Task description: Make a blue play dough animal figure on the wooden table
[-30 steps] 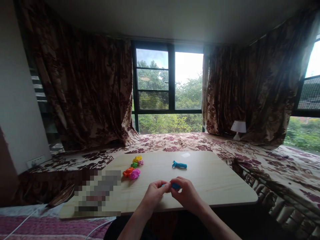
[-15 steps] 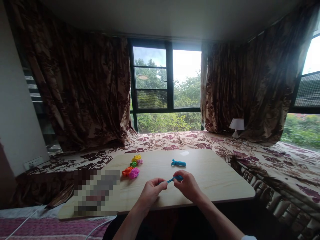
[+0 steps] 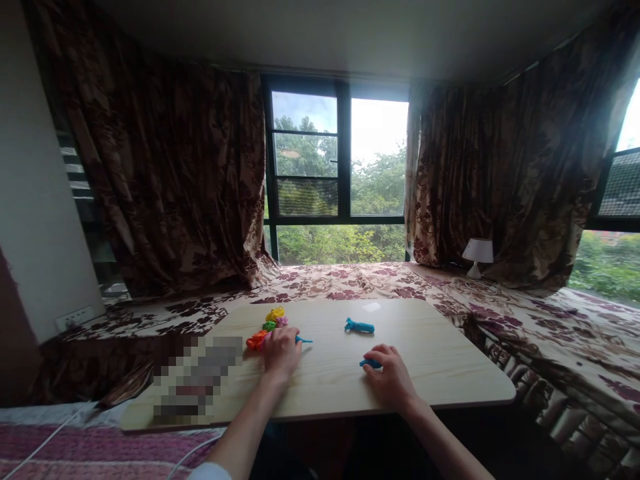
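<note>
My left hand (image 3: pixel 281 352) lies on the wooden table (image 3: pixel 440 373) against a small pile of coloured soft pieces: yellow (image 3: pixel 275 314), green (image 3: pixel 269 326) and orange (image 3: pixel 256 341). Its fingers are curled, and a thin blue piece (image 3: pixel 303 340) sticks out to the right from under them. My right hand (image 3: pixel 393 379) rests nearer the front edge, fingers bent round a second small blue piece (image 3: pixel 369 363) at its fingertips. A third blue piece (image 3: pixel 359 326) lies alone on the table beyond both hands.
A blurred-out patch (image 3: pixel 197 380) covers the table's left front. Floral cloth (image 3: pixel 500 300) spreads behind and to the right, with a small white lamp (image 3: pixel 477 257) on it. Curtains frame the window (image 3: pixel 340 173). A white cable (image 3: pixel 45 443) runs at the lower left.
The hands, together on one blue piece before, have parted. My left hand moved left to the coloured pile with a blue bit; my right hand came down onto the table with another.
</note>
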